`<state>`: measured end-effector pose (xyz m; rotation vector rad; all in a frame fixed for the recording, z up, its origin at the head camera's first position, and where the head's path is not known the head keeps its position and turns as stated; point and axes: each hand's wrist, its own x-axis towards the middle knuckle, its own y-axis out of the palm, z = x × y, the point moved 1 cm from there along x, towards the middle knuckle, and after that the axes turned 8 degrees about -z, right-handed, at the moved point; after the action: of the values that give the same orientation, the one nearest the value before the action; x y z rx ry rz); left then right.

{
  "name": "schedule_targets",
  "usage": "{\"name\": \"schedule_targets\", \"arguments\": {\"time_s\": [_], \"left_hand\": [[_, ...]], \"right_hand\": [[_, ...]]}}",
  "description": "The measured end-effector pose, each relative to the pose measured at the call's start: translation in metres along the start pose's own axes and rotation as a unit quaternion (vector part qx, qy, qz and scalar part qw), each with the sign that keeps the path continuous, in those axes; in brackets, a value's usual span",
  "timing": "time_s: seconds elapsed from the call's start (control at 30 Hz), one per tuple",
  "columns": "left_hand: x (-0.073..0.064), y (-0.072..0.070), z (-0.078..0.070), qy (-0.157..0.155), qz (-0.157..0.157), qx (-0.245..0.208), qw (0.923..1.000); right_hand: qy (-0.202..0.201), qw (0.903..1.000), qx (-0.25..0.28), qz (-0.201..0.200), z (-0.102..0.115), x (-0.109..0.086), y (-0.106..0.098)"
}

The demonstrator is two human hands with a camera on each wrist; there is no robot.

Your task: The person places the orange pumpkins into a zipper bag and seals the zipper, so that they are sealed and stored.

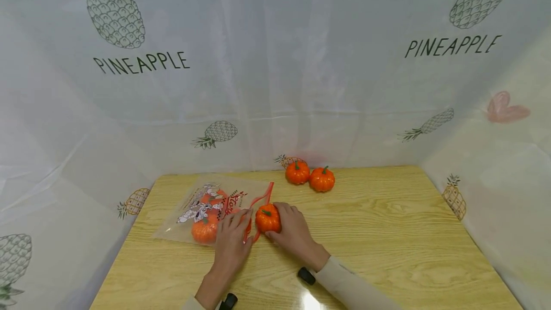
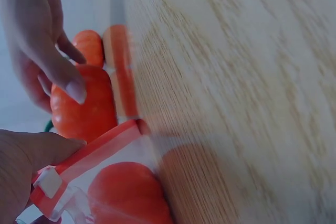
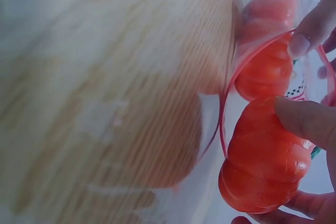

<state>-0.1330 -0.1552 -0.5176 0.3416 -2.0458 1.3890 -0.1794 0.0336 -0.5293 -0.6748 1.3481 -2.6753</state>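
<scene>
My right hand point(image 1: 297, 231) grips a small orange toy pumpkin point(image 1: 268, 218) with a green stem, thumb on one side and fingers on the other. The pumpkin is at the mouth of a clear zip bag point(image 1: 254, 188) with a red edge and printed cartoon figures. My left hand point(image 1: 231, 243) pinches the bag near its mouth; the left wrist view shows the thumb on the red edge close to a white slider point(image 2: 50, 183). In the right wrist view the bag's mouth gapes beside the held pumpkin. Several pumpkins point(image 1: 204, 229) lie inside the bag.
Two more orange pumpkins, one on the left point(image 1: 297, 172) and one on the right point(image 1: 322, 179), stand side by side at the table's back edge. The wood-grain table point(image 1: 387, 233) meets a white curtain point(image 1: 284, 85) printed with pineapples at the back and sides.
</scene>
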Motion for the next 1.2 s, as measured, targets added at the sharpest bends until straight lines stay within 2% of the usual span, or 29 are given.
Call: {"name": "schedule_targets", "arguments": {"time_s": [0.27, 0.63, 0.83, 1.03, 1.2], "left_hand": [[0.002, -0.001, -0.002, 0.010, -0.009, 0.000, 0.9999], [0.000, 0.000, -0.004, 0.003, 0.002, -0.001, 1.0000], [-0.001, -0.001, -0.005, -0.002, 0.004, -0.002, 1.0000], [-0.001, 0.000, -0.003, 0.003, -0.002, 0.002, 1.0000], [-0.001, 0.001, -0.002, 0.011, -0.013, 0.001, 0.9999]], "right_hand": [[-0.006, 0.9999, -0.013, -0.005, 0.006, 0.009, 0.010], [0.005, 0.9989, -0.047, 0.004, 0.010, 0.019, 0.020], [0.007, 0.9991, -0.042, 0.000, 0.007, 0.013, 0.017], [0.012, 0.9991, -0.035, -0.020, 0.006, 0.006, 0.012], [0.009, 0.9983, -0.036, -0.044, 0.006, 0.010, 0.014]]}}
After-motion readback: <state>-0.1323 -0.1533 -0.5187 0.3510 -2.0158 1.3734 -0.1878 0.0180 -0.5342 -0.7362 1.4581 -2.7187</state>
